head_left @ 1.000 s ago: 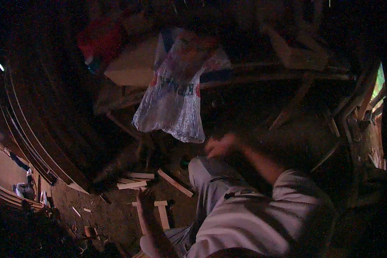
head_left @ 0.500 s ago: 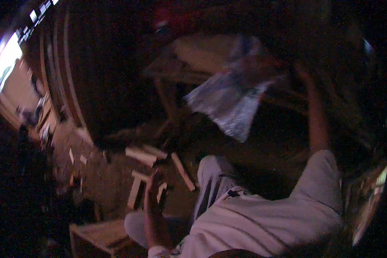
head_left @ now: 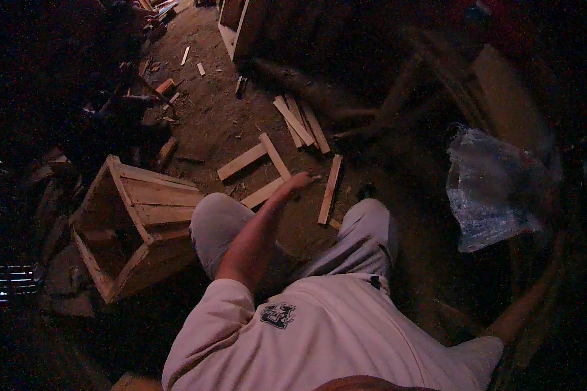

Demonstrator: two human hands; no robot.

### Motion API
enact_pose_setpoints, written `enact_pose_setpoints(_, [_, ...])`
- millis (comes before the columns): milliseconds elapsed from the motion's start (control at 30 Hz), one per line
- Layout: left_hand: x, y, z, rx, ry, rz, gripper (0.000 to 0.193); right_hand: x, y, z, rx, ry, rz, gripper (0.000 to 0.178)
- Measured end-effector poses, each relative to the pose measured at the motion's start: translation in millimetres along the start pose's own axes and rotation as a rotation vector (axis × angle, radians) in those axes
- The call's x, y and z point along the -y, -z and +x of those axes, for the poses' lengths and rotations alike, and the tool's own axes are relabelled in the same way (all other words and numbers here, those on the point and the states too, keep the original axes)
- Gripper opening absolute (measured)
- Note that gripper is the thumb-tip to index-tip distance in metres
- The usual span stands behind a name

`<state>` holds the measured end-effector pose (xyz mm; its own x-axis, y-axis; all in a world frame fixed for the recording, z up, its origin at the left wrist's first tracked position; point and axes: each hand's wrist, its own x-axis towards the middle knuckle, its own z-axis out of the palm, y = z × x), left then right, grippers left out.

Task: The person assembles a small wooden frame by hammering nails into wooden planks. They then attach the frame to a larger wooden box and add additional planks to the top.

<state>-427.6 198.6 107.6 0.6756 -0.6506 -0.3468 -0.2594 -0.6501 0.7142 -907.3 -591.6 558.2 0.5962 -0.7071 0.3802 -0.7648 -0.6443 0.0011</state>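
A dirt floor [head_left: 209, 111] carries everything here, strewn with wood offcuts. Just beside the left hand [head_left: 301, 180] lie several short wooden slats [head_left: 267, 159], one more slat [head_left: 330, 189] just right of its fingertips and a small stack of slats [head_left: 300, 120] farther beyond it. Well to the left of that hand a slatted wooden crate [head_left: 137, 225] lies tipped on the floor.

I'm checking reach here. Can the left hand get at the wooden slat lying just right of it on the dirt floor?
Probably yes: the left hand is stretched out close beside the wooden slat, with only bare dirt floor showing between them.
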Motion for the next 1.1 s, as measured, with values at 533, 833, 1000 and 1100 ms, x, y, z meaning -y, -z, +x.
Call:
enact_pose_setpoints(533, [-84, 19, -31, 0.042, 0.283, 0.068, 0.073, 31, 25, -22, 0.047, 0.026, 0.039, 0.010])
enact_pose_setpoints(833, [-256, 25, -148, 0.241, -0.579, -0.686, 0.056, 265, 156, -176, 0.324, 0.567, 0.534, 0.009])
enact_pose_setpoints(1000, [-321, 55, -206, 0.282, -0.654, -0.724, 0.056, 464, 79, -291, 0.485, 0.805, 0.841, 0.008])
enact_pose_setpoints(1100, [-319, 56, -198, 0.051, -0.494, -0.366, 0.041, 508, 19, -308, 0.706, 0.505, 1.038, 0.010])
